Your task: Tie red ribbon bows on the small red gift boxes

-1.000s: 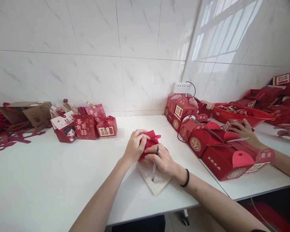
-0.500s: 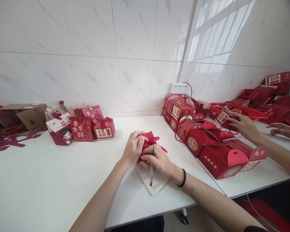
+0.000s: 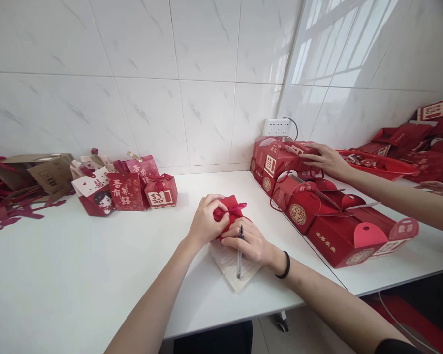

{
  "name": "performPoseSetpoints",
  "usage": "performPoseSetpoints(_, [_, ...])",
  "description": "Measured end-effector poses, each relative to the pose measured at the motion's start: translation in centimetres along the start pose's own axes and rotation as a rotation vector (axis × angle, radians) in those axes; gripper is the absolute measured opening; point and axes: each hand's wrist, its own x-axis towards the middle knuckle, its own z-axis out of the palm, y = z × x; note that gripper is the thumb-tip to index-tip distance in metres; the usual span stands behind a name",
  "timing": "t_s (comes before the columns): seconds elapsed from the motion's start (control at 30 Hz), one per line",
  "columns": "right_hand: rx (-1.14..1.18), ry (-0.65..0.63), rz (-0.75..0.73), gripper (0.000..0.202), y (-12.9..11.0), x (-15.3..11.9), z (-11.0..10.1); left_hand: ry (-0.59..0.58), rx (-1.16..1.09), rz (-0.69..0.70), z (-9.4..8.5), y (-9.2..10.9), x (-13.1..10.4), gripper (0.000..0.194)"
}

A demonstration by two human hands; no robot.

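A small red gift box (image 3: 227, 200) with a magenta ribbon bow (image 3: 237, 208) is between my two hands. My left hand (image 3: 206, 220) is closed around the box's left side, thumb and fingers at the ribbon. My right hand (image 3: 251, 242) has its fingers bent against the box's lower right side, and a clear pen (image 3: 239, 255) with a dark tip end is tucked between them. Under the right hand lies a cream sheet or booklet (image 3: 237, 281) with faint writing, partly covered. The box's lower part is hidden by my fingers.
Finished-looking red boxes and pouches (image 3: 129, 191) stand left of centre, near brown cartons (image 3: 49, 177) and loose ribbons (image 3: 18, 216). Rows of red handled boxes (image 3: 334, 241) line the right. A co-worker's hand (image 3: 327, 160) reaches over them, near a red basin (image 3: 391, 170).
My hands have shifted slightly on the gift box, and the bow shows more. The co-worker's hand has moved left from the basin with a small red box to the back row.
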Motion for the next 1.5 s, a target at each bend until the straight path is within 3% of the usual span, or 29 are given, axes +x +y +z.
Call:
performPoseSetpoints(0.7, [0.068, -0.053, -0.141, 0.016, -1.6, 0.7, 0.7, -0.018, -0.014, -0.044, 0.0, 0.4, 0.0, 0.007])
performPoseSetpoints(0.8, [0.122, 0.050, -0.030, 0.005, -0.6, 0.7, -0.3, -0.019, -0.023, -0.055, -0.1, 0.2, 0.1, 0.007])
performPoseSetpoints(0.93, [0.040, 0.324, 0.437, 0.006, 1.7, 0.2, -1.9, -0.037, -0.025, -0.011, -0.1, 0.1, 0.0, 0.008])
performPoseSetpoints(1.03, [0.138, 0.249, 0.694, 0.008, 3.0, -0.4, -2.5, -0.039, -0.018, -0.002, -0.1, 0.2, 0.0, 0.008])
performPoseSetpoints(1.1, [0.236, 0.192, 0.735, 0.012, 3.4, -0.7, -2.3, -0.037, -0.018, -0.003, -0.1, 0.2, 0.0, 0.007])
performPoseSetpoints(1.2, [0.289, 0.202, 0.737, 0.012, 3.6, -1.0, -1.6, -0.043, -0.010, 0.007, -0.1, 0.2, 0.0, 0.007])
performPoseSetpoints(1.5, [0.184, 0.226, 0.697, 0.004, 3.4, -1.0, -0.7, -0.055, -0.003, 0.042, -0.1, 0.5, -0.1, 0.008])
